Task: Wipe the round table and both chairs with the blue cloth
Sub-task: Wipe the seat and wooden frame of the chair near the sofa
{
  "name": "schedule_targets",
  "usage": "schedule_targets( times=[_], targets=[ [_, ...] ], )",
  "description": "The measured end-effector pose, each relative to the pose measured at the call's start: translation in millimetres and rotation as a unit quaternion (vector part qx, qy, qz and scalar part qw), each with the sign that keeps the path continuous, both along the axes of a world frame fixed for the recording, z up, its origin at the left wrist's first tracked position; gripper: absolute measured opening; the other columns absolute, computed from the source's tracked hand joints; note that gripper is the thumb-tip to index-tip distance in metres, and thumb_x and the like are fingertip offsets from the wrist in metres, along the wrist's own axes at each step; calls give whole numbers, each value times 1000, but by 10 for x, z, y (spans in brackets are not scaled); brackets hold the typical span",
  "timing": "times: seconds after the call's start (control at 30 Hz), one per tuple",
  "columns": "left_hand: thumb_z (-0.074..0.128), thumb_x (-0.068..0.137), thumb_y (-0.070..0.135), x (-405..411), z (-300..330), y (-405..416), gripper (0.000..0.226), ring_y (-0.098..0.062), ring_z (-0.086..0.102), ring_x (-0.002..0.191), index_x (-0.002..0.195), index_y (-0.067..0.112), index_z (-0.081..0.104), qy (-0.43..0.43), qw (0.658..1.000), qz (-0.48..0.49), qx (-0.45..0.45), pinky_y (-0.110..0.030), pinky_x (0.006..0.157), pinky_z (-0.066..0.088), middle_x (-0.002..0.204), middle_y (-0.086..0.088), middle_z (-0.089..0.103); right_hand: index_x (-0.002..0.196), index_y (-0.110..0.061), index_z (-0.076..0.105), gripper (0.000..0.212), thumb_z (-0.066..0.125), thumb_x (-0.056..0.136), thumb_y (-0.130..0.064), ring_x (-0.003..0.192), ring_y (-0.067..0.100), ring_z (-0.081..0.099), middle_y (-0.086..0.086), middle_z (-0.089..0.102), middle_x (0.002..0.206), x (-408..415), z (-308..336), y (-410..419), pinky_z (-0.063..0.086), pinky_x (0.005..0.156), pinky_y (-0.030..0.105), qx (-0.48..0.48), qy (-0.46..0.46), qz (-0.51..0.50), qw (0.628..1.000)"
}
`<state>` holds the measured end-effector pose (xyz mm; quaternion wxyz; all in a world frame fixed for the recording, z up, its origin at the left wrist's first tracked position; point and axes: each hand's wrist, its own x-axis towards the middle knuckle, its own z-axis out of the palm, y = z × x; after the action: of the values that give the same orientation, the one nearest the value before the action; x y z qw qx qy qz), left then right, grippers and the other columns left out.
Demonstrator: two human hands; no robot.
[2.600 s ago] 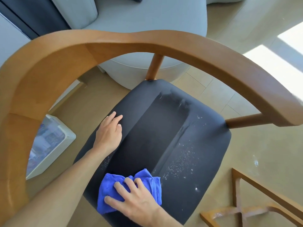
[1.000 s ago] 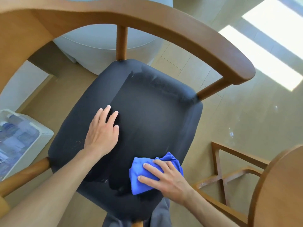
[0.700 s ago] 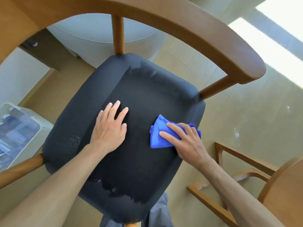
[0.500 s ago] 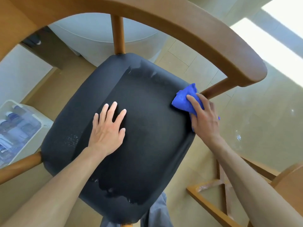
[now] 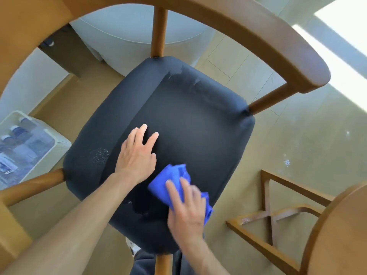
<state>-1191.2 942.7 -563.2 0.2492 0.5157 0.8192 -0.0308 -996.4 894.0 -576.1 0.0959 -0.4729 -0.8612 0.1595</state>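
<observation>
The blue cloth [image 5: 170, 183] lies bunched on the dark seat [image 5: 198, 124] of the wooden chair [image 5: 258, 34], toward the seat's near right part. The right hand [image 5: 186, 209] lies on top of it with fingers straight and a little apart, pressing it flat against the upholstery — part of the cloth sticks out beyond the fingertips and part at the hand's right side. The hand and cloth are slightly blurred.

Just to the left, the left hand [image 5: 137, 153] rests palm down on the seat, fingers spread and straight, holding nothing; its heel is close to the cloth's upper edge but apart from it. Left of this hand, a patch of pale specks [image 5: 99, 155] shows on the seat, and a lighter smeared streak runs along the far edge of the cushion.

The chair's curved backrest arcs over the top of the view, carried on wooden posts. At the right edge, part of the round tabletop [image 5: 341, 235] shows — below it, a wooden cross-frame base [image 5: 268, 215] stands on the beige floor [image 5: 297, 135]. At the left, a white box [image 5: 59, 143] with bottles inside sits on the floor. Beyond the chair stands a pale grey upholstered piece [image 5: 129, 32].
</observation>
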Motion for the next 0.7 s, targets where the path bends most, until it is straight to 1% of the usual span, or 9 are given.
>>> schedule_targets(
  times=[0.07, 0.13, 0.23, 0.3, 0.37, 0.5, 0.57, 0.63, 0.7],
  targets=[
    [48, 93, 24, -8, 47, -103, 58, -26, 5, 144, 147, 21, 27, 2, 1000, -12, 6, -40, 112, 21, 158, -6, 6, 109, -28, 70, 46, 56, 73, -3, 88, 33, 63, 7, 67, 113, 4, 28, -373, 47, 65, 37, -32, 9, 64, 997],
    [46, 94, 23, -43, 91, -201, 56, -26, 6, 144, 147, 21, 27, 5, 1000, -11, 7, -39, 113, 21, 157, -6, 7, 108, -30, 71, 47, 63, 68, -5, 86, 30, 63, 6, 68, 111, 62, 42, -449, 46, 64, 35, -41, 9, 130, 991],
    [42, 95, 25, -109, 142, -325, 55, -25, 5, 143, 147, 21, 24, 10, 1000, 0, -3, -37, 113, 20, 157, -6, 6, 114, -32, 66, 58, 67, 60, -9, 83, 28, 61, 4, 65, 114, 228, 60, -177, 48, 64, 31, -38, -29, 288, 956],
    [42, 95, 24, -126, 177, -401, 54, -25, 9, 142, 146, 19, 26, 8, 1000, 8, -3, -35, 112, 23, 156, -6, 8, 116, -32, 62, 62, 64, 60, -5, 83, 30, 60, 5, 63, 117, 315, 52, 157, 50, 64, 34, -17, -45, 339, 939],
    [41, 94, 22, -98, 198, -476, 51, -24, 15, 139, 144, 18, 29, -1, 1000, 12, 0, -33, 108, 26, 154, -5, 12, 116, -28, 63, 62, 63, 61, 2, 82, 34, 60, 9, 63, 117, 307, 35, 545, 51, 65, 38, 28, -34, 290, 956],
    [42, 92, 18, 67, 144, -569, 49, -24, 18, 135, 139, 18, 32, -19, 1000, -6, 5, -32, 103, 29, 150, -6, 17, 120, -16, 65, 57, 68, 69, 8, 83, 41, 59, 18, 63, 116, 37, 39, 1440, 50, 69, 44, 67, -27, 127, 989],
    [43, 91, 18, 159, 74, -572, 51, -27, 15, 137, 140, 18, 29, -21, 1000, -21, -3, -36, 107, 24, 151, -9, 16, 125, -11, 63, 54, 71, 73, 4, 89, 45, 56, 22, 58, 123, -200, 65, 1883, 49, 76, 50, 46, -45, 65, 996],
    [44, 93, 20, 204, 26, -554, 54, -30, 9, 141, 143, 19, 25, -15, 1000, -21, -13, -41, 112, 17, 153, -13, 12, 134, -13, 55, 51, 64, 85, -6, 98, 46, 51, 21, 51, 131, -469, 84, 2245, 43, 85, 53, 28, -58, 4, 998],
    [43, 96, 28, 202, -14, -531, 60, -33, -2, 145, 148, 20, 17, -7, 1000, -13, -12, -49, 116, 7, 157, -16, 1, 141, -18, 46, 51, 57, 92, -15, 106, 44, 47, 16, 44, 139, -763, 65, 2556, 38, 94, 52, 17, -57, -48, 997]
  ],
)
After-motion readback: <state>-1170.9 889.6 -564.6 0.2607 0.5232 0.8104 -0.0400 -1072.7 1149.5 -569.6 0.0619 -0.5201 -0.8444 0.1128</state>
